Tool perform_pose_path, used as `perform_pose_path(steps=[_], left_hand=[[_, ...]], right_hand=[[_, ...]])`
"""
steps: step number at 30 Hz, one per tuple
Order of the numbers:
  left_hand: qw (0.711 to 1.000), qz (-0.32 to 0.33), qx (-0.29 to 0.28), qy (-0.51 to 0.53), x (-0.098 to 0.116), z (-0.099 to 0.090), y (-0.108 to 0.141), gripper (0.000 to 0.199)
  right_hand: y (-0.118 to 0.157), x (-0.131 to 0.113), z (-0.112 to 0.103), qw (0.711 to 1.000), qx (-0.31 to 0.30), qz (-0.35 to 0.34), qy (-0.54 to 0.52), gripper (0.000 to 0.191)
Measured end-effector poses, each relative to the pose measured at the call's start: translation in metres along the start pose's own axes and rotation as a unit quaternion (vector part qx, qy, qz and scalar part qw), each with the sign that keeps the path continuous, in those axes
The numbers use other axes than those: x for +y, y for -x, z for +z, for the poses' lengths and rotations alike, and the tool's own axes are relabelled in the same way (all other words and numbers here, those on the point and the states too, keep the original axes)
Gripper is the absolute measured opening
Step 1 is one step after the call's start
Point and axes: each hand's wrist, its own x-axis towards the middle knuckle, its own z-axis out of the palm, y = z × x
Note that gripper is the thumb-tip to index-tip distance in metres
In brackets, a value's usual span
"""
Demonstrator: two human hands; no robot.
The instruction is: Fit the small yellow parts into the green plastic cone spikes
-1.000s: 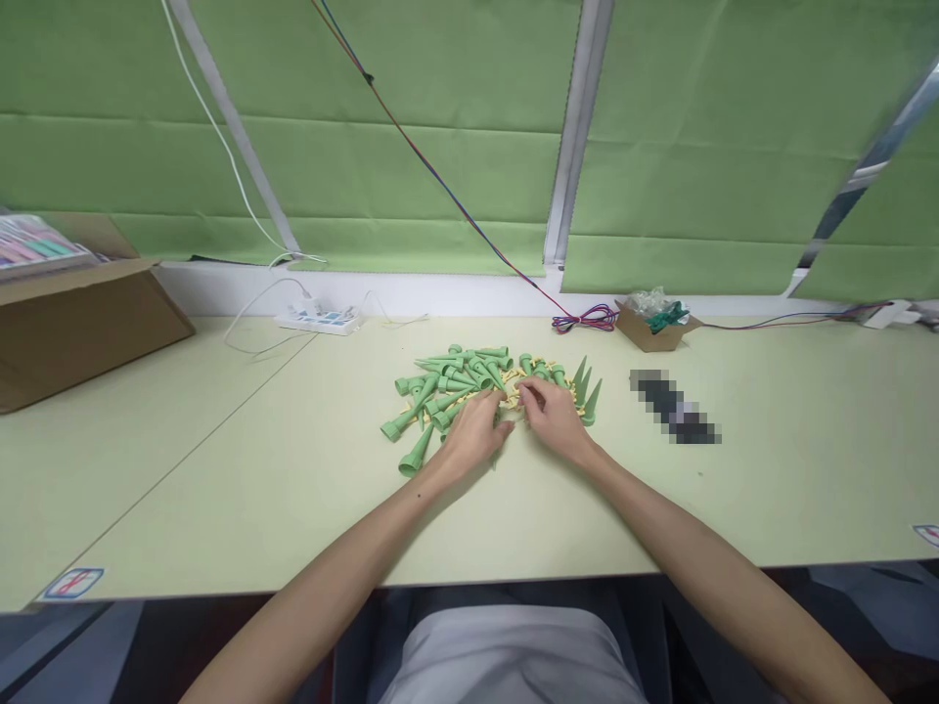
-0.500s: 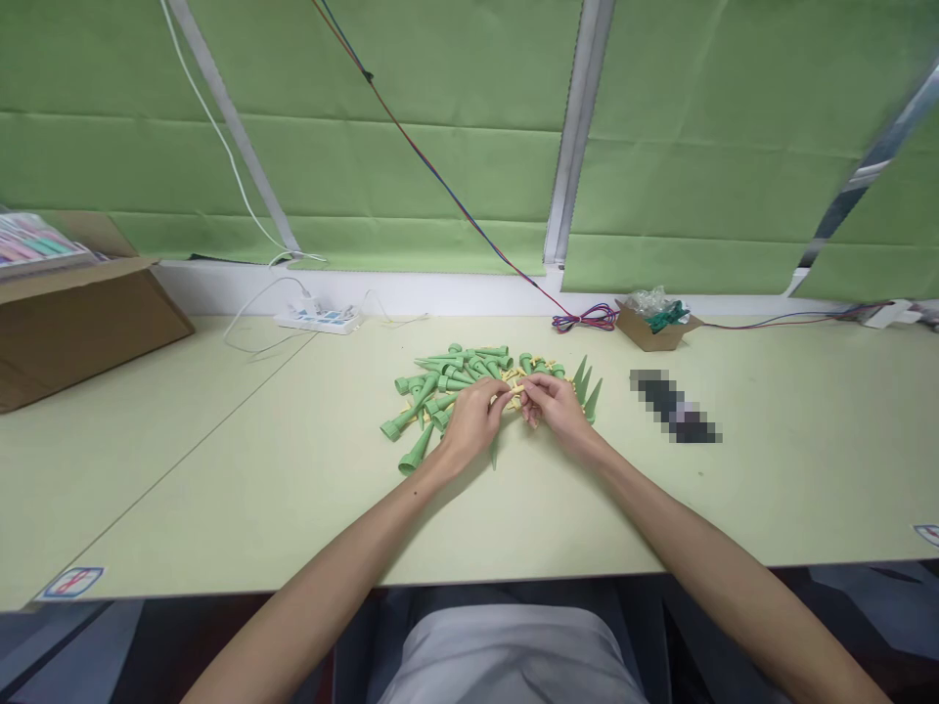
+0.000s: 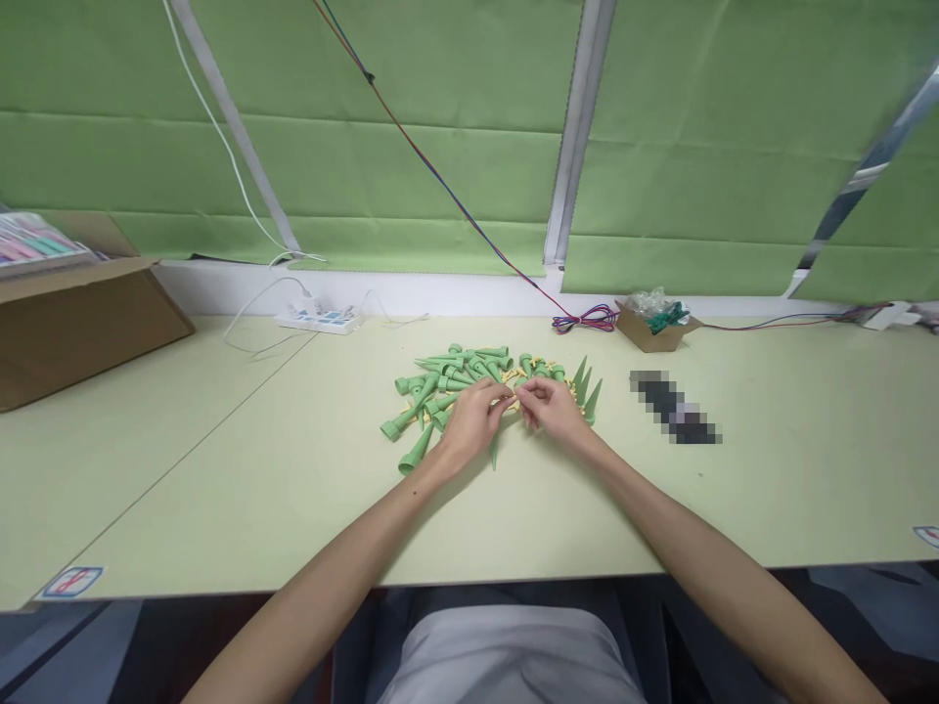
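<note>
The pile of green cones (image 3: pixel 459 384) lies on the pale tabletop (image 3: pixel 256 489) and serves as reference for all positions. Small yellow pieces (image 3: pixel 512 373) are mixed into the pile; several pointed green spikes (image 3: pixel 591 396) stand out at its right end.

The left hand (image 3: pixel 475 418) is at the near side of the pile, covering part of it, thumb and fingers drawn together in a pinch. The right hand (image 3: pixel 556 411) is at the near side of the pile, further right, fingers likewise closed to a pinch. The fingertips of both hands meet on one yellow piece (image 3: pixel 514 396), mostly hidden by the fingers; its exact shape cannot be told.

Other items noted: a white power strip (image 3: pixel 319 321) behind and to the left of the pile; a large cardboard box (image 3: pixel 88 337) well to its left; a coiled red-and-blue cable (image 3: pixel 585 320) behind it, to the right; beyond that, a small cardboard box (image 3: pixel 651 339) containing clear and green material. Right of the pile lies a dark object (image 3: pixel 669 406), pixelated and not identifiable. Green blinds (image 3: pixel 418 186) hang behind the pile.
</note>
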Motion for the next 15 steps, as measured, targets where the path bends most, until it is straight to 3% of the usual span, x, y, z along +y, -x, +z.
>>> perform_pose_path(steps=[7, 15], left_hand=[[0.997, -0.037, -0.025, -0.057, -0.004, -0.005, -0.002, 0.027], [0.985, -0.08, -0.106, -0.114, -0.015, -0.004, -0.001, 0.021]], right_hand=[[-0.001, 0.003, -0.001, 0.998, 0.038, -0.025, 0.032, 0.04], [0.001, 0.002, -0.001, 0.994, 0.062, -0.055, 0.077, 0.034]])
